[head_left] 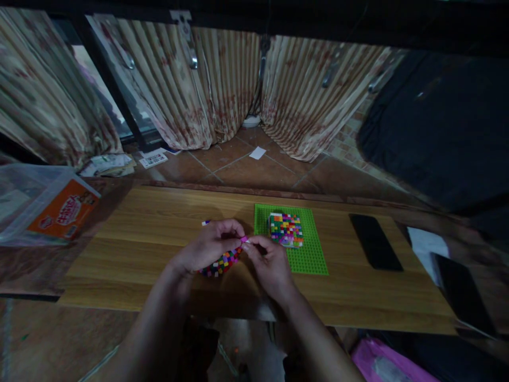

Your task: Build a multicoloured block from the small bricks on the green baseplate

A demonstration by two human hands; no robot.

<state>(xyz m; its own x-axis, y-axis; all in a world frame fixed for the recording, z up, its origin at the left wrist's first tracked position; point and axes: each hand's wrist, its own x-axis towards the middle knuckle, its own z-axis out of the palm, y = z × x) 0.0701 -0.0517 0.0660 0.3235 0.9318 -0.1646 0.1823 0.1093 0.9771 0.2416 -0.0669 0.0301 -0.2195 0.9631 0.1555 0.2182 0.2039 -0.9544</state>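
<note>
My left hand (210,245) pinches a small magenta toy brick (244,240) between thumb and forefinger. Against it, my right hand (271,265) holds a small whitish brick (247,242) in its fingertips. The two bricks touch or nearly touch; whether they are joined I cannot tell. Partly hidden under my left hand lies a pile of loose coloured bricks (223,263). To the right of my right hand, a green studded baseplate (308,254) rests on the table and carries a multicoloured block of bricks (285,229).
The wooden table (159,212) is long and narrow. A black phone-like slab (376,241) lies on its right part. Beyond the right edge are a white paper (427,246) and another dark slab (463,292). A clear plastic box (35,212) with an orange label stands at the left.
</note>
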